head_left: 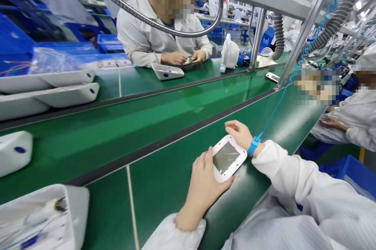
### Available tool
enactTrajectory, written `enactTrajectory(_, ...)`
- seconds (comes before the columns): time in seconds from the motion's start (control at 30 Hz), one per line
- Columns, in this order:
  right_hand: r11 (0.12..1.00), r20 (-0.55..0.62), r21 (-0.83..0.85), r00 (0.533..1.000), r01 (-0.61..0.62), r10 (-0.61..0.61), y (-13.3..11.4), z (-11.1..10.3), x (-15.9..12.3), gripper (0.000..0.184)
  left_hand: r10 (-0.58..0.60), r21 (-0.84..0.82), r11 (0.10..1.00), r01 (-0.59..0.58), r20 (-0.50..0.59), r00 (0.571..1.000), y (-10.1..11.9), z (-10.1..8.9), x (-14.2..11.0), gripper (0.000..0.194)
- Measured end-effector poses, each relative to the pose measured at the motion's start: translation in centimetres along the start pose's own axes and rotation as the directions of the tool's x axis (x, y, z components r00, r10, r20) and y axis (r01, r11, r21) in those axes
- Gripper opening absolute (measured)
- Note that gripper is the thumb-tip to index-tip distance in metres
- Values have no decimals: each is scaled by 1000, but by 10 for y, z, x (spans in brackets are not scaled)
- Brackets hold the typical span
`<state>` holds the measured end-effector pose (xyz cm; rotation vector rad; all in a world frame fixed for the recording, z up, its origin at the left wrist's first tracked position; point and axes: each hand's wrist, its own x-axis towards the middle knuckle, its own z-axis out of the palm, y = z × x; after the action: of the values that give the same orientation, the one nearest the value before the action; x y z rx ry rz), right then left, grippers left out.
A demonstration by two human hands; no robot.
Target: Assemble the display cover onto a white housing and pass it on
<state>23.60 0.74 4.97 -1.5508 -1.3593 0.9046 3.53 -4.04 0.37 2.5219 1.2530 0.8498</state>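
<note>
A white plastic panel with rounded corners and a grey rectangular screen (225,158) is tilted a little above the green bench. My left hand (205,175) grips its near left side, fingers along the left edge and thumb at the lower corner. Just past the panel's far right edge is my right hand (239,134), its fingers loosely bent and pointing left. Nothing shows between them; whether that hand touches the panel is unclear. Around my right wrist sits a blue strap (254,145) with a coiled blue cord (277,110) running up.
A green conveyor belt (164,121) runs beyond my bench. White housings (80,207) stand at left, the nearest with wires inside. Across the belt a co-worker (164,31) handles a small green board near a white fan (230,53). Metal posts (308,27) rise at right.
</note>
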Motion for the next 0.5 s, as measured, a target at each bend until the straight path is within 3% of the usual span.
enactTrajectory(0.13,993,177,80,982,-88,73,21,-14,-26,41,188,11,982,-189,-138,972,0,-7,4,105)
enactTrajectory(0.23,981,245,193,969,-24,-25,26,-22,-43,50,325,47,945,-323,-210,922,-1,-9,4,100)
enactTrajectory(0.3,967,207,250,972,58,-112,25,-24,-49,54,325,27,944,-329,-260,909,-5,-8,3,100)
enactTrajectory(0.33,961,172,258,975,95,-142,25,-24,-50,55,276,-7,957,-291,-296,915,-8,-7,2,99)
enactTrajectory(0.4,953,110,267,978,141,-176,23,-20,-49,55,66,-152,981,-122,-329,942,-15,-6,2,93)
enactTrajectory(0.5,939,40,281,975,200,-220,21,-11,-47,56,-307,-421,881,215,-163,938,-27,-8,4,70)
